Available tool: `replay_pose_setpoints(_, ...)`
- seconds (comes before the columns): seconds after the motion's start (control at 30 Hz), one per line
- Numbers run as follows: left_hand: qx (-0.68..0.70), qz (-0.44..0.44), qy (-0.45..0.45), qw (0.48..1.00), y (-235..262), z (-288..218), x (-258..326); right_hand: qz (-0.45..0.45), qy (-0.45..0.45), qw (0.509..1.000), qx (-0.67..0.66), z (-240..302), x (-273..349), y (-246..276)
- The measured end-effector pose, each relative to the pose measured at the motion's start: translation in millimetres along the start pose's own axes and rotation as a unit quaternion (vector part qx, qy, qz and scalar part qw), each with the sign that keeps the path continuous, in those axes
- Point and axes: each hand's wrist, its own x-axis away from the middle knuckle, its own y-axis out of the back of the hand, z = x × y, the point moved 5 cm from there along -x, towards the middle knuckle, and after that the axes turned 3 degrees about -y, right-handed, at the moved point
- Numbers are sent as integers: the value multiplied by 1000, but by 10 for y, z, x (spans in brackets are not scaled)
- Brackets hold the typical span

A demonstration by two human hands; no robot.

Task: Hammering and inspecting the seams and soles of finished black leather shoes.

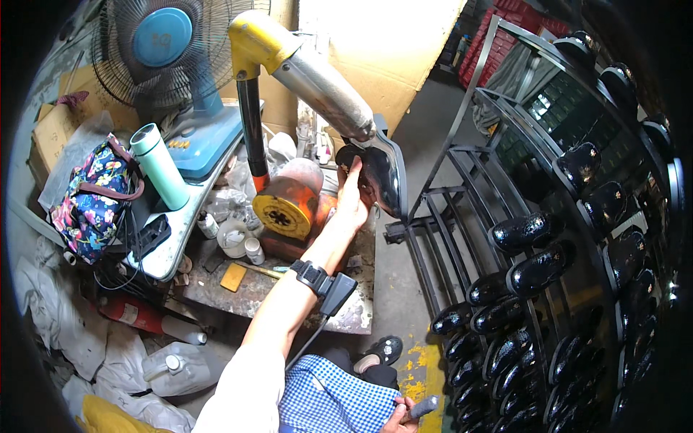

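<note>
My left hand [351, 198], with a black strap and small device at the wrist, reaches forward and grips a glossy black shoe [382, 177]. The shoe hangs at the lower end of the thick metal tube [328, 90]; whether it is fitted on the tube I cannot tell. My fingers wrap partly behind it, and its pale sole edge faces right. Low in the view, my right hand [398, 418] is closed around a grey, rounded stick-like thing [424, 407], beside a blue checked cloth [325, 397] over my lap.
A workbench [346, 310] carries an orange machine base [285, 213], small bottles and a yellow block [233, 277]. At left stand a fan [162, 37], a mint flask [160, 167] and a flowered bag [94, 195]. A metal rack [451, 202] at right holds many black shoes.
</note>
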Motion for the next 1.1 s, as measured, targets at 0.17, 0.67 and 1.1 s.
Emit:
replay_pose_setpoints(0.17,18,7,-16,1000,-34,-75,63,13,28,999,20,55,-20,-7)
replay_pose_setpoints(0.67,-48,-24,-8,999,10,-313,396,-9,-44,996,-82,34,55,-90)
replay_pose_setpoints(1.1,-520,427,86,735,-746,388,2441,-93,-30,995,-31,-65,11,319)
